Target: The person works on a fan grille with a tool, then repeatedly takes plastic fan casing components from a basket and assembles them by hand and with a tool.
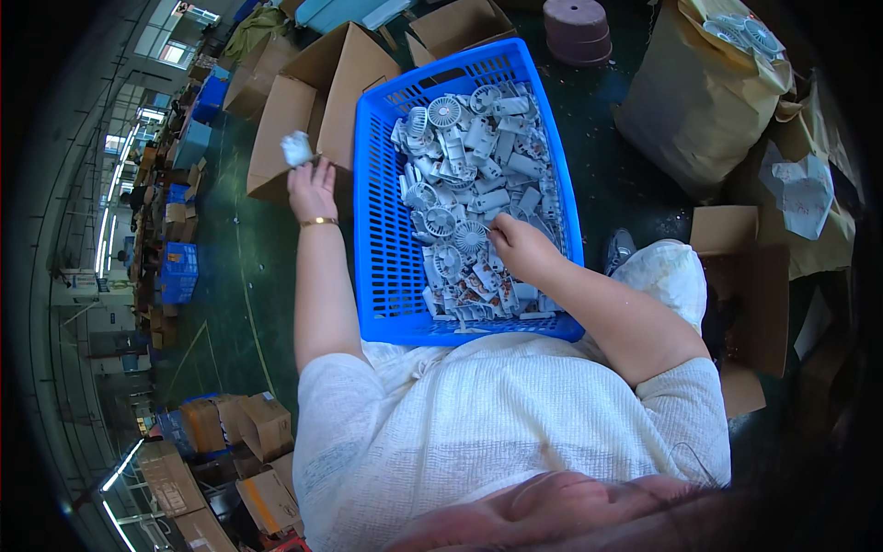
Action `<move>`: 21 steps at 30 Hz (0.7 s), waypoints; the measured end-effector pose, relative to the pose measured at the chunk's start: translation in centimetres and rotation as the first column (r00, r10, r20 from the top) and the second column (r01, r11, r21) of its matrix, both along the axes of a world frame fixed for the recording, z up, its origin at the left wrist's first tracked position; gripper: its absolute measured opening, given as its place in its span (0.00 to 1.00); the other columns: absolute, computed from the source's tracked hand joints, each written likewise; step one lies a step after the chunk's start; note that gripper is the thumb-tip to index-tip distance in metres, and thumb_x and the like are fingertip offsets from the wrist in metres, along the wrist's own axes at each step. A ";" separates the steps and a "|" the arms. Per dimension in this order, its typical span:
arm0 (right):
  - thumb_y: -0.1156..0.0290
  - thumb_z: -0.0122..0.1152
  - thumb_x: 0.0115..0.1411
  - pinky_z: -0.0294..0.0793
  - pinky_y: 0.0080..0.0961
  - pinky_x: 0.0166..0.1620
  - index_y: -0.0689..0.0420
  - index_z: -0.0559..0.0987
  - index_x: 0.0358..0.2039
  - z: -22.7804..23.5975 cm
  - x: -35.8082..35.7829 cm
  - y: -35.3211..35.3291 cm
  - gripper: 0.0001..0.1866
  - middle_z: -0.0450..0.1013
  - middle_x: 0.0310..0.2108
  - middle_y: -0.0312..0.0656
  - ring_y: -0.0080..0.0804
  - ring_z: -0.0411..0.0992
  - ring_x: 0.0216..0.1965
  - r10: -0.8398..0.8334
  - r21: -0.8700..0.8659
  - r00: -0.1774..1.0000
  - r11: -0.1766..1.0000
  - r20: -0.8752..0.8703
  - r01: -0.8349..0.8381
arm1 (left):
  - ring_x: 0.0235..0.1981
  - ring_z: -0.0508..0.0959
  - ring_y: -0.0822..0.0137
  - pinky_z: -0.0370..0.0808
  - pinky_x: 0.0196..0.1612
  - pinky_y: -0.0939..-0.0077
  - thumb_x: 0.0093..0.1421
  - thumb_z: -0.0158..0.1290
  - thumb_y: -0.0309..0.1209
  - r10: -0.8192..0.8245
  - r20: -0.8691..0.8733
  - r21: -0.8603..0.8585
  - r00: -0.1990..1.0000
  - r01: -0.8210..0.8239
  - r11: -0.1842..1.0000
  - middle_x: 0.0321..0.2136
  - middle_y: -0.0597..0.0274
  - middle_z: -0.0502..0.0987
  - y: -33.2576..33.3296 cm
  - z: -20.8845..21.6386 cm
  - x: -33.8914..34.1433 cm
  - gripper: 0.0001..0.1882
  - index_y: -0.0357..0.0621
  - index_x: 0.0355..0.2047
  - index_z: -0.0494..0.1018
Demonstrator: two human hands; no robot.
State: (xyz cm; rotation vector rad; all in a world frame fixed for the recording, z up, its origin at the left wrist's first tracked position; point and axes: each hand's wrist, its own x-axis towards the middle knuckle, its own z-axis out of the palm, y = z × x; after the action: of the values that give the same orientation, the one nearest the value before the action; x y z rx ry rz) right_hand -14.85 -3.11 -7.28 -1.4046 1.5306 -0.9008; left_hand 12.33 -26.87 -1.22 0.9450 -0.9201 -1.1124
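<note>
My left hand (313, 189) reaches out over the near edge of an open cardboard box (296, 109), its fingers apart. Just beyond the fingertips is a blurred small white plastic part (296, 148), seemingly out of the grip. A blue slatted plastic basket (388, 328) sits in front of me, heaped with white fan parts (487, 138), some with round grilles. Over this heap my right hand (521, 248) is closed in a pinch beside a round fan grille (471, 236). What its fingertips hold is hidden.
At the right stand a large tan sack (704, 101) with fan parts on top and an open carton (759, 304). A purple-brown round tub (578, 32) is at the back. More cartons (265, 425) are stacked at lower left. My shoe (621, 248) shows beside the basket.
</note>
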 end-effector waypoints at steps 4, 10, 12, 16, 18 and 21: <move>0.66 0.45 0.57 0.66 0.43 0.35 0.59 0.70 0.34 0.5 -0.3 -0.8 0.11 0.71 0.29 0.53 0.53 0.68 0.33 -0.082 0.008 0.995 0.997 0.056 0.081 | 0.32 0.74 0.60 0.72 0.30 0.72 0.53 0.49 0.32 -0.168 0.149 0.213 0.974 0.135 0.968 0.29 0.57 0.69 0.1 -3.2 -3.0 0.07 0.43 0.31 0.66; 0.68 0.43 0.61 0.59 0.15 0.21 0.57 0.69 0.31 0.3 -2.2 -3.6 0.08 0.66 0.19 0.35 0.18 0.61 0.18 -0.334 0.117 0.696 0.933 0.635 0.341 | 0.29 0.77 0.62 0.74 0.29 0.72 0.52 0.50 0.30 -0.862 0.417 0.690 0.289 0.516 0.507 0.33 0.55 0.75 10.4 -20.1 -11.6 0.18 0.39 0.44 0.66; 0.67 0.43 0.61 0.60 0.15 0.21 0.56 0.69 0.32 0.7 -3.3 -4.3 0.07 0.65 0.20 0.34 0.19 0.60 0.17 -0.411 0.220 0.540 0.897 0.734 0.383 | 0.31 0.77 0.62 0.74 0.34 0.71 0.48 0.53 0.31 -0.872 0.490 0.749 -0.010 0.516 0.415 0.32 0.54 0.76 14.2 -23.6 -13.5 0.21 0.39 0.43 0.68; 0.67 0.43 0.61 0.60 0.16 0.21 0.55 0.69 0.32 1.5 -3.7 -4.3 0.07 0.65 0.20 0.33 0.20 0.61 0.19 -0.486 0.379 0.389 0.868 0.783 0.320 | 0.35 0.76 0.56 0.72 0.38 0.68 0.45 0.54 0.31 -0.640 0.637 0.731 -0.430 0.600 0.325 0.35 0.50 0.75 18.5 -27.5 -15.9 0.22 0.43 0.43 0.69; 0.67 0.43 0.61 0.61 0.16 0.22 0.55 0.69 0.32 1.6 -3.3 -4.2 0.07 0.65 0.21 0.33 0.20 0.62 0.19 -0.483 0.402 0.408 0.874 0.775 0.271 | 0.35 0.76 0.56 0.72 0.38 0.68 0.46 0.54 0.31 -0.569 0.666 0.721 -0.482 0.612 0.325 0.35 0.50 0.75 19.6 -29.0 -16.4 0.21 0.43 0.43 0.69; 0.68 0.42 0.61 0.60 0.16 0.21 0.55 0.68 0.32 1.5 -2.7 -4.1 0.07 0.66 0.21 0.33 0.20 0.61 0.19 -0.458 0.403 0.412 0.889 0.788 0.219 | 0.35 0.75 0.55 0.72 0.38 0.67 0.46 0.53 0.30 -0.494 0.681 0.724 -0.540 0.597 0.345 0.35 0.49 0.74 20.5 -31.2 -16.4 0.21 0.43 0.42 0.69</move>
State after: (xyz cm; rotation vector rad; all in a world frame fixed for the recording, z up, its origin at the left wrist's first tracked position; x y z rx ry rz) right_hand -17.58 -7.16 -5.82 -0.2514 1.0261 -1.3504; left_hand -4.12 -6.33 -32.46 0.9894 -3.2539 -1.1512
